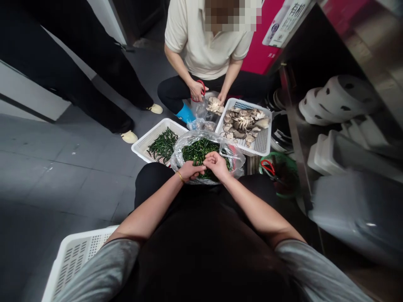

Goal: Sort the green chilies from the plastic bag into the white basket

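Note:
A clear plastic bag full of thin green chillies sits open between my knees. Over its near side, my left hand has its fingers closed around a green chilli, and a gold bangle circles the wrist. My right hand meets it from the other side, thumb and forefinger pinched at the chilli's end; the fingers partly hide the exact hold. Just beyond the bag to the left, a white basket holds more green chillies.
Opposite, a co-worker holds red-handled scissors and oyster mushrooms. A white basket of mushrooms stands at right, near a green basket with red-handled scissors. Another person's legs stand left. Shelving with tubs lines the right.

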The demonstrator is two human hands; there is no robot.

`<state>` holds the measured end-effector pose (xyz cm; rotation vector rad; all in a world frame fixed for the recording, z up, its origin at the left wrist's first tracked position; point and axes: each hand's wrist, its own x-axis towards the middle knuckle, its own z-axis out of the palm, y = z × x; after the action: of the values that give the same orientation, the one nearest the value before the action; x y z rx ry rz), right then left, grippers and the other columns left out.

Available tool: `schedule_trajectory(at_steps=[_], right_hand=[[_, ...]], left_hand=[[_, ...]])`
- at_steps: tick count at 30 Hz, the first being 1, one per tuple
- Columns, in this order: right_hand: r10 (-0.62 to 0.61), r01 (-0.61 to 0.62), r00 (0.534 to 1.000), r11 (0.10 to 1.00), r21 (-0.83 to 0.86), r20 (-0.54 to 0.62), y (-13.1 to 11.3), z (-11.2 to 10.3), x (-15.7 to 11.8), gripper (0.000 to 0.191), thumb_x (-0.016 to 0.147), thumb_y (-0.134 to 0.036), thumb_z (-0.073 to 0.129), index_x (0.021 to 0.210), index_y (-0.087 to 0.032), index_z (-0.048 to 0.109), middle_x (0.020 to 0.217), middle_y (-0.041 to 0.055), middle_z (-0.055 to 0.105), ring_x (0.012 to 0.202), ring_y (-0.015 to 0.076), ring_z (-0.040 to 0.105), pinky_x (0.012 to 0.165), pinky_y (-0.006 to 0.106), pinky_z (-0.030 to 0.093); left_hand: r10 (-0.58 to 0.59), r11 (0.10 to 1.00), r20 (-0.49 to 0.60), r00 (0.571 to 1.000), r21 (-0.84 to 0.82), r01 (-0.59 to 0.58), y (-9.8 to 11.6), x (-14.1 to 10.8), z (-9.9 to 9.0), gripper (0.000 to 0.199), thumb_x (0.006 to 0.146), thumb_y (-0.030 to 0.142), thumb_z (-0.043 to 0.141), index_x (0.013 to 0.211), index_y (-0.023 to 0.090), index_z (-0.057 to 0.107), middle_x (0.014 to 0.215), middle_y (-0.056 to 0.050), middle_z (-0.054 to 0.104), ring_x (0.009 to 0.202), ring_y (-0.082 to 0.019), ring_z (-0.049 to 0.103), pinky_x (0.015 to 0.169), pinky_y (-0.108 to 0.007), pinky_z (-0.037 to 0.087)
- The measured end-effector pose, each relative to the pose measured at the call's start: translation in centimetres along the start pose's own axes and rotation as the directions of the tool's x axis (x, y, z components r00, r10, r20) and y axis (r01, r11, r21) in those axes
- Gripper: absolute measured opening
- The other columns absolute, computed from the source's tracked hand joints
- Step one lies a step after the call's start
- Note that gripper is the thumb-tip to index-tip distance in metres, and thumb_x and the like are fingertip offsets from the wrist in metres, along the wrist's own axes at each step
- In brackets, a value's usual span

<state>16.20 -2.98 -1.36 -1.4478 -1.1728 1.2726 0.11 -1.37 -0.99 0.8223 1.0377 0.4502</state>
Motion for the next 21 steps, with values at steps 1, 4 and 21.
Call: schedule_trajectory(at_steps=[1, 4, 21], right_hand=[[0.023, -0.023, 1.000, 0.998, 0.058, 0.002, -0.1, 0.4, -0.5, 0.034, 0.063, -0.034, 0.069, 0.090, -0.020, 0.054, 0.069, -0.0038, 0.061, 0.059, 0.0105, 0.056, 0.060, 0.024, 0.047], [0.164, -0.176, 0.984, 0.958, 0.224, 0.072, -0.8, 0.7, -1.8, 0.044, 0.057, -0.032, 0.072, 0.096, -0.021, 0.054, 0.068, -0.0058, 0.060, 0.053, 0.0087, 0.053, 0.050, 0.021, 0.043], [-0.306, 0.361, 0.931, 0.849, -0.386, 0.199, -3.5, 2.6, -2.5, 0.016, 0.082, -0.036, 0.046, 0.070, -0.029, 0.055, 0.068, 0.0034, 0.059, 0.066, 0.0230, 0.060, 0.065, 0.035, 0.047]], left_hand=[[-0.013, 0.999, 0.036, 0.999, 0.030, 0.012, -0.1, -0.1, 0.0, 0.032, 0.058, 0.035, 0.079, 0.059, 0.010, 0.058, 0.051, -0.001, 0.055, 0.034, -0.002, 0.033, 0.032, -0.018, 0.016], [0.003, 0.996, 0.097, 0.995, 0.090, -0.012, -0.1, -0.8, -0.2, 0.031, 0.058, 0.034, 0.078, 0.055, 0.012, 0.056, 0.044, 0.002, 0.050, 0.033, -0.003, 0.033, 0.033, -0.019, 0.017], [0.011, 0.999, -0.017, 1.000, -0.046, -0.012, -0.7, -3.4, -1.6, 0.011, 0.047, 0.026, 0.065, 0.047, 0.016, 0.061, 0.041, -0.004, 0.048, 0.027, -0.006, 0.034, 0.033, -0.021, 0.015]])
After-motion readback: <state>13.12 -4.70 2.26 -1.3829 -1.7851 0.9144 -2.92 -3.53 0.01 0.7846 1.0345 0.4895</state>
